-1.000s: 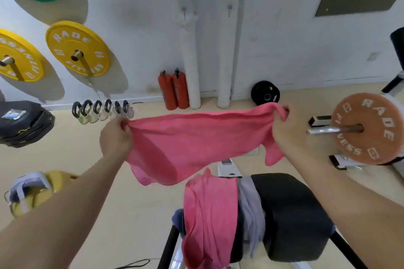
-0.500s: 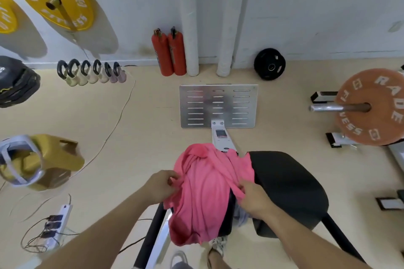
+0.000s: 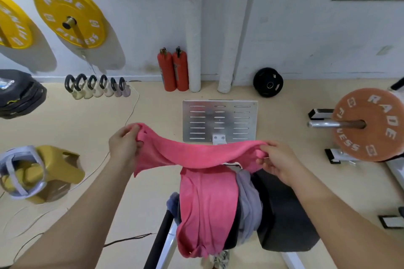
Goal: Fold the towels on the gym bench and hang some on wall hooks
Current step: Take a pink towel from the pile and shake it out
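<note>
Now your left hand (image 3: 124, 146) and right hand (image 3: 279, 161) each keep a pinching grip on the pink towel (image 3: 196, 155), raised off the bench (image 3: 284, 214) and stretched wide again

Stretched towel (image 3: 196, 155) hangs between left hand (image 3: 124, 146) and right hand (image 3: 278, 160) above the bench (image 3: 284, 220); draped towel (image 3: 205, 209) apparently overlaps other towels (image 3: 250, 203).

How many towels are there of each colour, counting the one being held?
Pink: 2, the held pink towel between left hand and right hand, the draped pink towel on the bench
Grey: 1, the grey towel beside it
Blue: 1, the blue towel, only an edge showing
Total: 4
</note>
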A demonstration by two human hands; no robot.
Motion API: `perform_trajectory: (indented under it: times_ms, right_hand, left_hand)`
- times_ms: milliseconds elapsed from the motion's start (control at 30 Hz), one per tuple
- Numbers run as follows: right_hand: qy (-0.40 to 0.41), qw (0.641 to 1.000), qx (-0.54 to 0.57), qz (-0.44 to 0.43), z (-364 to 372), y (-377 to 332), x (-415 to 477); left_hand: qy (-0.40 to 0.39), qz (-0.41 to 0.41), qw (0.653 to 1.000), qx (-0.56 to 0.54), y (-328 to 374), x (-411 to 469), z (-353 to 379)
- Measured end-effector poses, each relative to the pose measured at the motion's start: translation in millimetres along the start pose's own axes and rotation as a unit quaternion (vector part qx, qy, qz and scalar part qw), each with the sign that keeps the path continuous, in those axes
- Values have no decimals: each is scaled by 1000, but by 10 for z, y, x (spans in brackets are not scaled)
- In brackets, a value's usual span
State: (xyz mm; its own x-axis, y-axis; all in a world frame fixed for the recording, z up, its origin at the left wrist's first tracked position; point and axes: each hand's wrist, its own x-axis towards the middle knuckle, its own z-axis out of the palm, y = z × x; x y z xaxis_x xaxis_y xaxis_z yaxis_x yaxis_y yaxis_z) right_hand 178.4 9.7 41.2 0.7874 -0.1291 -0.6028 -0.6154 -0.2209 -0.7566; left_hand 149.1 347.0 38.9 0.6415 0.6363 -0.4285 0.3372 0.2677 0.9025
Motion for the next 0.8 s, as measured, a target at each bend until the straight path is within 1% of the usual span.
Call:
perform_trajectory:
  times_ms: [33,67,100,167,200,233,300,333,367,400,467,533,567,633,700,733,800]
  right_hand:
    - [-15,1000,3,-21,47,-102,-87]
    - [-30,998,-21,-52,107,-191,-176]
    - [-40,994,-48,-88,168,-274,-270]
    - [-37,986,-77,-143,264,-407,-394]
    - [-32,984,-73,-159,287,-450,-443]
    - [-31,984,-59,-164,292,-495,-504]
    - [-56,988,19,-143,258,-553,-597]
    - [-87,986,79,-122,242,-575,-662]
    - [-124,976,148,-99,232,-597,-738]
    - [-159,961,211,-81,230,-614,-802]
    - [-191,936,287,-64,226,-635,-907]
    - [-200,926,311,-75,201,-662,-988]
    - [-203,926,306,-91,185,-682,-1022]
    - [-191,939,246,-145,141,-731,-1105]
    - [-150,956,164,-193,98,-785,-1189]
    - [-133,960,134,-209,73,-811,-1220]
    - [-129,960,107,-226,33,-873,-1280]
  left_hand:
    - [-64,-5,998,-16,90,-117,82]
    - [-126,2,992,-5,164,-242,177]
    - [-174,26,984,41,210,-339,260]
    - [-224,74,965,111,342,-563,414]
    - [-245,83,961,99,412,-643,462]
    - [-268,80,959,54,489,-709,482]
    - [-323,48,942,-82,642,-831,479]
    - [-352,50,927,-121,708,-909,473]
    - [-381,68,914,-120,745,-972,467]
    - [-409,94,903,-90,781,-1064,468]
    - [-442,158,883,18,801,-1220,468]
    - [-454,201,862,105,803,-1357,471]
    - [-446,228,854,136,806,-1413,474]
    - [-421,287,844,169,823,-1507,488]
    - [-397,349,828,188,878,-1565,495]
    - [-376,392,815,203,921,-1571,494]
    - [-334,468,784,234,1023,-1574,482]
